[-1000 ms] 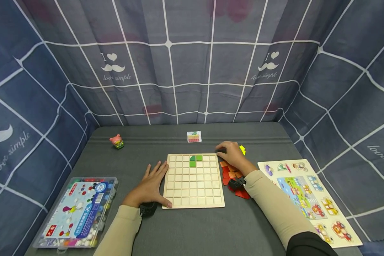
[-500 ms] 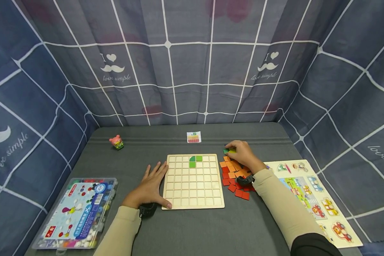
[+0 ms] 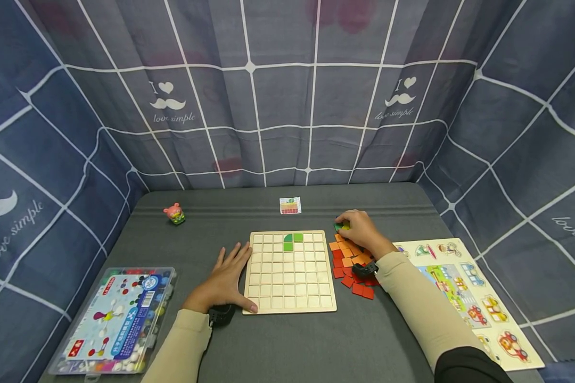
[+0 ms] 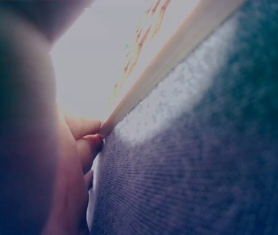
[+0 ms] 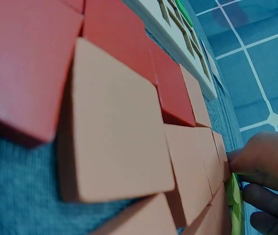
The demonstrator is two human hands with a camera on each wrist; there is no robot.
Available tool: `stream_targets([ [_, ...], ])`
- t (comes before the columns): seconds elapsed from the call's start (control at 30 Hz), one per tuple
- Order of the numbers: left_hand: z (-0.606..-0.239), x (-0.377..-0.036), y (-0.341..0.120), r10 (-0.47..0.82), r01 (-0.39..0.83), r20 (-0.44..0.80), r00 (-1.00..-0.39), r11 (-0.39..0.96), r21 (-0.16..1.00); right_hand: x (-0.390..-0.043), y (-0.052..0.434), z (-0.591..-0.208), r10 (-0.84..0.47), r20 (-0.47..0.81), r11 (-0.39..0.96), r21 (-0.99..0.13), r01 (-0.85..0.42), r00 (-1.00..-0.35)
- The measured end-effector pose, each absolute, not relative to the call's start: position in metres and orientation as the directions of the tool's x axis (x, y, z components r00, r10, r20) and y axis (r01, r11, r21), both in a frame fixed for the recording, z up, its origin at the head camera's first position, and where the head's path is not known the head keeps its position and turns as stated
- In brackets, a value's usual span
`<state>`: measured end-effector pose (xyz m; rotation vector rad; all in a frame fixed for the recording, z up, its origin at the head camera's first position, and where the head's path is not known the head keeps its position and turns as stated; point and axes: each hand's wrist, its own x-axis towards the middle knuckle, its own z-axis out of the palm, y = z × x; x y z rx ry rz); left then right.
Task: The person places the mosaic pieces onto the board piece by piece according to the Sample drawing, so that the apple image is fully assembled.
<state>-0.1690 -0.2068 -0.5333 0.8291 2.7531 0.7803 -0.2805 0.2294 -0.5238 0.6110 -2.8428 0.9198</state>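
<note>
A square wooden grid board (image 3: pixel 289 276) lies mid-table; its upper rows hold two green square tiles (image 3: pixel 288 246) and a darker green curved-edge tile (image 3: pixel 288 238). My left hand (image 3: pixel 224 275) rests spread along the board's left edge, thumb at the near left corner. Beyond the board's right side, my right hand (image 3: pixel 359 229) reaches over green and yellow tiles (image 5: pixel 234 196), thumb and bent fingers right at them. I cannot tell whether it pinches one. Orange tiles (image 3: pixel 347 250) and red tiles (image 3: pixel 359 287) lie loose beneath and before that hand.
A small printed pattern card (image 3: pixel 290 205) lies behind the board. At the back left stands a pink toy figure (image 3: pixel 174 213). A clear plastic case of colored pieces (image 3: pixel 115 319) sits front left, and a picture puzzle board (image 3: pixel 455 298) lies partly under the right forearm.
My right hand has moved right, away from the board's far right corner, to the green and yellow tiles, uncovering more orange and red tiles. My left hand and the board stay put.
</note>
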Motion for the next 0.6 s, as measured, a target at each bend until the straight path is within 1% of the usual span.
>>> stream_targets([
  [0.17,-0.5336,-0.1693,-0.2069,0.552,0.469,-0.002,-0.834,0.710,0.525,-0.2824,0.2266,-0.5239,-0.358,0.208,0.752,-0.513,-0.413,-0.910],
  [0.47,-0.5335,-0.1688,-0.2068,0.555,0.473,-0.003,-0.832,0.712,0.519,-0.2816,0.2236,-0.5227,-0.368,0.203,0.757,-0.502,-0.420,-0.907],
  [0.6,-0.5340,-0.1686,-0.2066,0.557,0.474,-0.002,-0.830,0.709,0.523,-0.2814,0.2223,-0.5240,-0.380,0.223,0.752,-0.491,-0.440,-0.898],
])
